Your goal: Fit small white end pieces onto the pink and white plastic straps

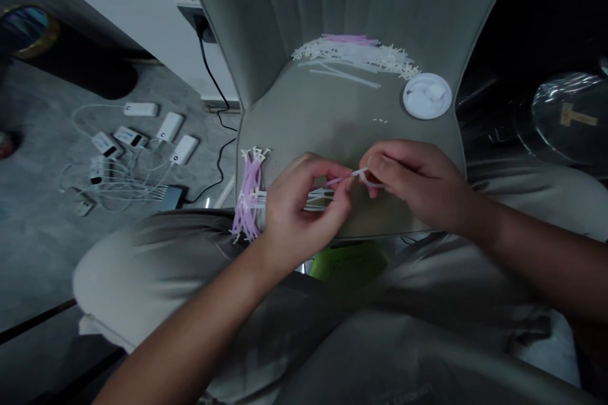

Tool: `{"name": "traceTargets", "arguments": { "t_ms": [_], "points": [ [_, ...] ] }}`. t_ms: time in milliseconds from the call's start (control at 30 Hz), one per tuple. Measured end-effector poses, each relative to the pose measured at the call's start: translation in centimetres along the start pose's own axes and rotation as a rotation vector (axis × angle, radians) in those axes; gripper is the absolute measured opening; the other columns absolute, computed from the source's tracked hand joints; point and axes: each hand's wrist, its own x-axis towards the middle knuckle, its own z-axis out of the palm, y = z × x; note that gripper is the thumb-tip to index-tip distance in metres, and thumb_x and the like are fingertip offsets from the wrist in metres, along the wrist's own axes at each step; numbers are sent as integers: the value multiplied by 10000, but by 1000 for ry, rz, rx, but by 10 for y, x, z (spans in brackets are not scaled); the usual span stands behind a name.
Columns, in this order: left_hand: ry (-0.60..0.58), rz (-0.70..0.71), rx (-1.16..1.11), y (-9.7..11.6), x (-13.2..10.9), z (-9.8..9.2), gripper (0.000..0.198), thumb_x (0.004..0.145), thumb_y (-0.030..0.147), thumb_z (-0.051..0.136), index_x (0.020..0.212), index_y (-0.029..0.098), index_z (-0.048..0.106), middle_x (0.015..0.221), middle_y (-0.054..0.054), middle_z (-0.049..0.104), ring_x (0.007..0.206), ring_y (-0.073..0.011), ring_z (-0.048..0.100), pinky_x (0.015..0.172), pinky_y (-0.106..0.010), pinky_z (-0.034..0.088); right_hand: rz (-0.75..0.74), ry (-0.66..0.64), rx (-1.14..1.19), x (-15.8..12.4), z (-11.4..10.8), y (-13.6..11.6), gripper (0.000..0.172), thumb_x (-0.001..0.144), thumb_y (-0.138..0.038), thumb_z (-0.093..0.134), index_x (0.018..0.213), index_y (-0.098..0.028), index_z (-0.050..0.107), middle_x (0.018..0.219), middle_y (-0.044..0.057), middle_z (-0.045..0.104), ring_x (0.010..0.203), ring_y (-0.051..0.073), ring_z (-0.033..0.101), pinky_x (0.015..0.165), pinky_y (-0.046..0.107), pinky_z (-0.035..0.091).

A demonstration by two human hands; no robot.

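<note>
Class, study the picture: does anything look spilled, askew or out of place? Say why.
Yes: tiny white pieces lie loose on the grey padded chair seat, outside the round white dish, perhaps dropped. On the grey floor, thin white cables lie tangled among white box-shaped devices.

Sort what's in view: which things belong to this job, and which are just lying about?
Likely the job's:
thin pink-and-white piece pinched by left hand and right hand
pink bundle
strip pile
white dish, probably

Apparently lying about:
white boxes on floor
black cord
green item below seat
</note>
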Motion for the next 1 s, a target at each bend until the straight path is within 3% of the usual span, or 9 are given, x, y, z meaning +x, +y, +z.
{"name": "traceTargets", "arguments": {
  "t_ms": [233,467,1000],
  "points": [
    [-8,-26,-18,-2,-4,3,116,793,113,668,869,185,618,749,15,642,689,-98,584,653,-249,466,-65,14,-178,-1,4,5,321,973,-346,447,726,-178,564,683,-2,579,671,113,524,628,243,388],
    [-2,-94,-89,-3,-6,6,78,820,168,658,867,199,603,753,3,631,700,-118,582,653,-278,470,-47,7,-136,0,9,12,383,986,-397,409,698,-177,532,634,-16,547,625,103,506,599,239,371],
    [-104,-24,-82,-3,-2,5,133,787,96,670,875,175,608,773,4,628,727,-105,597,682,-240,482,-165,25,-170,-1,7,18,410,1007,-304,373,638,-168,488,562,-44,473,543,64,452,559,230,323]
  ]
}}
